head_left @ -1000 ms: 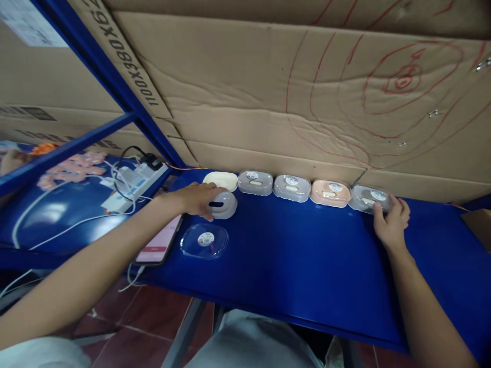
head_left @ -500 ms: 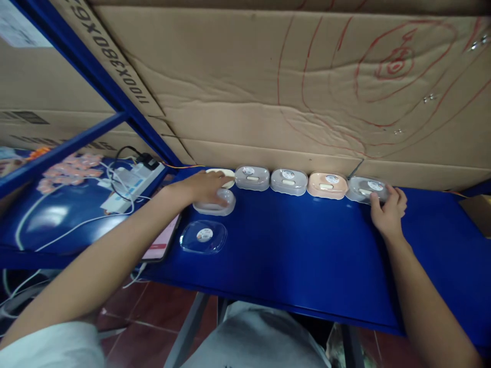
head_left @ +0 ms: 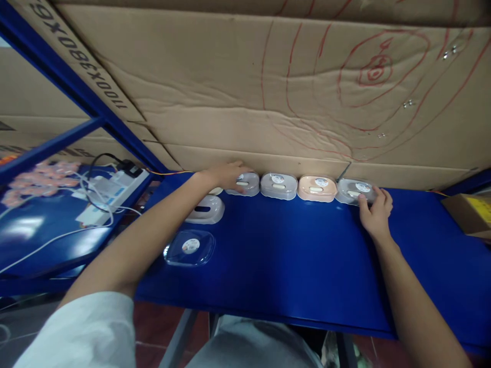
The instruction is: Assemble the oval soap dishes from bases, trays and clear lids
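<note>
A row of small oval plastic boxes with clear lids, round stickers and pale oblong pieces stands along the cardboard wall. My left hand (head_left: pixel 229 176) grips the leftmost grey box (head_left: pixel 251 185), fingers over its back and thumb in front. My right hand (head_left: pixel 376 207) clasps the grey box at the right end (head_left: pixel 351 192), thumb in front and fingers round its right side. Between them sit another grey box (head_left: pixel 279 187) and a peach box (head_left: pixel 316 189). By my left forearm lie a whitish slotted shell (head_left: pixel 215 210) and a loose clear lid (head_left: pixel 205 248). A cream piece (head_left: pixel 217 191) is mostly hidden.
The blue table (head_left: pixel 291 255) backs onto a cardboard wall (head_left: pixel 215 76) with red drawn rings. Left, beyond a blue frame bar (head_left: pixel 49 145), are a power strip (head_left: pixel 111 197), cables and pinkish pieces (head_left: pixel 42 181). A cardboard box (head_left: pixel 466 212) stands at the right.
My left hand has moved right, from the whitish shell and cream piece to the leftmost grey box. My right hand stays on the end box. The view has shifted slightly.
</note>
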### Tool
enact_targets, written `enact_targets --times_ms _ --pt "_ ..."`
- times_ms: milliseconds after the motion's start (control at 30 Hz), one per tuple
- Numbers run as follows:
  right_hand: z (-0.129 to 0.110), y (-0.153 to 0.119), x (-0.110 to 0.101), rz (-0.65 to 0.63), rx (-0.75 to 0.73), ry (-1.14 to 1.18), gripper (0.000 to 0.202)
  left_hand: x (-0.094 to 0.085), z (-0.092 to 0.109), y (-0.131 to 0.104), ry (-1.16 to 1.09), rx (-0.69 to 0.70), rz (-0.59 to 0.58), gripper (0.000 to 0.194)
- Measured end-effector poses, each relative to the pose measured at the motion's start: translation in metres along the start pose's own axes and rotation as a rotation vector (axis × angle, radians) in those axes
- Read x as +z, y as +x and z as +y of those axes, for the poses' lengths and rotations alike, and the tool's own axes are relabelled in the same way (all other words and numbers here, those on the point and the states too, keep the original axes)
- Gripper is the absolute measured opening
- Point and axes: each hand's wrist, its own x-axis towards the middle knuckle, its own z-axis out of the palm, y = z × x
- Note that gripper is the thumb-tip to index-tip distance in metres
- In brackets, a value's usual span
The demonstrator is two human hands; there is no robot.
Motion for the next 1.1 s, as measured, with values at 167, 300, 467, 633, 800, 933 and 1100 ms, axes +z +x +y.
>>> enact_targets --times_ms 167,300,467,633,800,933,1100 --pt "-0.001 0.000 0.000 -0.006 0.001 0.002 0.086 -0.008 0.005 -0.008 0.037 -0.025 -0.017 0.077" --pt "-0.002 0.000 0.000 -0.006 -0.001 0.002 0.085 -0.008 0.011 -0.010 0.040 -0.053 -0.026 0.079" --pt "-0.002 0.000 0.000 -0.003 -0.007 0.003 0.085 -0.007 0.016 -0.010 0.020 -0.065 -0.052 0.099" --pt "-0.002 0.000 0.001 0.004 0.002 0.003 0.086 -0.013 0.023 -0.019 0.024 -0.052 -0.055 0.085" --pt "-0.003 0.000 0.000 0.003 0.002 0.005 0.083 -0.025 0.026 -0.027 0.028 -0.078 0.010 0.082" --pt "-0.004 -0.001 -0.001 -0.004 0.002 0.009 0.080 -0.028 0.035 -0.046 0.020 -0.051 0.052 0.086" --pt "-0.004 -0.001 -0.001 -0.015 0.007 0.014 0.083 0.003 0.065 -0.078 0.018 0.080 -0.052 0.092"
